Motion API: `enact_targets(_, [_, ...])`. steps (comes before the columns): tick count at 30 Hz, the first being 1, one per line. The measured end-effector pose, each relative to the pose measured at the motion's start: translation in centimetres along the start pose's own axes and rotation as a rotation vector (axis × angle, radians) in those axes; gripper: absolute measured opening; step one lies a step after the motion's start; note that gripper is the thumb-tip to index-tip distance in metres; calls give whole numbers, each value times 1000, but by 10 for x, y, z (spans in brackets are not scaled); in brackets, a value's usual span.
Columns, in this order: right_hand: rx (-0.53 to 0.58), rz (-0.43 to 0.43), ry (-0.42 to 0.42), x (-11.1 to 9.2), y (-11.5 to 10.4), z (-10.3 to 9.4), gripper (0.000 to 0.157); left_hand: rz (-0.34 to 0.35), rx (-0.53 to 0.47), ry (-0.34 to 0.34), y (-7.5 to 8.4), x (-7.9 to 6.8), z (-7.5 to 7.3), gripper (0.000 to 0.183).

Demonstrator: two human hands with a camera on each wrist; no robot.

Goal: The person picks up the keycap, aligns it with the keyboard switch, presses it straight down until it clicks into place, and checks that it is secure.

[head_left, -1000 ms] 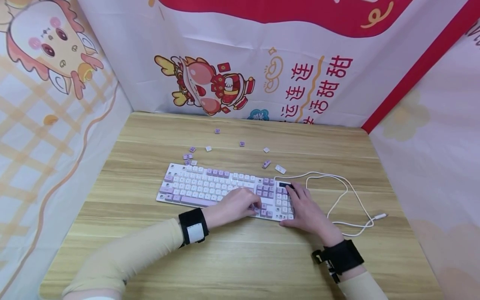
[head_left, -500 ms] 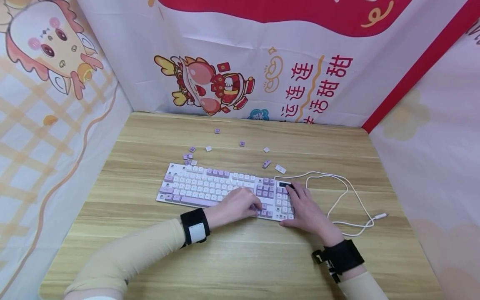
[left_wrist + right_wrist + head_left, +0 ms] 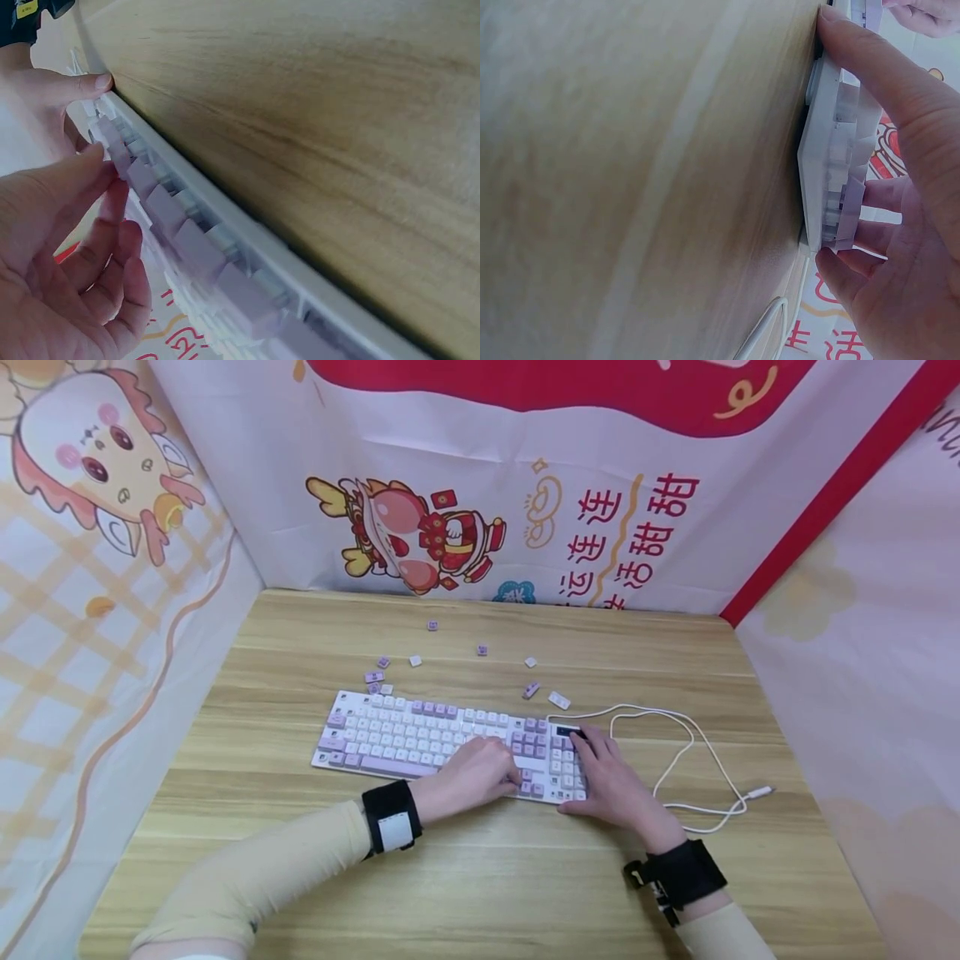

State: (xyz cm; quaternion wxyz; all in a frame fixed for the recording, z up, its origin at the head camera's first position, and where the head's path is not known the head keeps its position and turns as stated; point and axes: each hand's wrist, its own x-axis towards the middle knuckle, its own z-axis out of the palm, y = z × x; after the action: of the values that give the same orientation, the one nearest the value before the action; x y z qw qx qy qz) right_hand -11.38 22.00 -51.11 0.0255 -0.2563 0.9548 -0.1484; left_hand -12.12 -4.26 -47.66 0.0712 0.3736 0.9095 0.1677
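Note:
A white and purple keyboard [image 3: 420,739] lies on the wooden table. My left hand [image 3: 480,770] is over its lower right part, near the arrow keys. In the left wrist view, the thumb and index finger of that left hand [image 3: 64,247] pinch a purple keycap [image 3: 112,142] on the front row; the other fingers curl loosely beside it. My right hand [image 3: 615,785] grips the keyboard's right end. In the right wrist view, the right thumb [image 3: 870,56] presses the front edge while the fingers reach round the far side.
Several loose purple and white keycaps, such as a long white keycap [image 3: 558,700] and a purple keycap [image 3: 432,626], lie behind the keyboard. A white cable [image 3: 693,727] loops to the right, ending in a plug [image 3: 761,792]. Printed cloth [image 3: 450,435] walls the table's back and sides.
The head view has tilted slightly. My left hand has shifted very little at the same keys, and my right hand keeps its grip on the keyboard's end.

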Motion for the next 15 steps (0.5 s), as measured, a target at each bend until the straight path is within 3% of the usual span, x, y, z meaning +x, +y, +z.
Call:
enact_targets(7, [8, 20, -24, 0, 0, 1, 120, -37, -80, -14, 1, 4, -3, 8])
enact_targets(15, [6, 27, -28, -1, 1, 1, 121, -65, -88, -49, 4, 8, -6, 6])
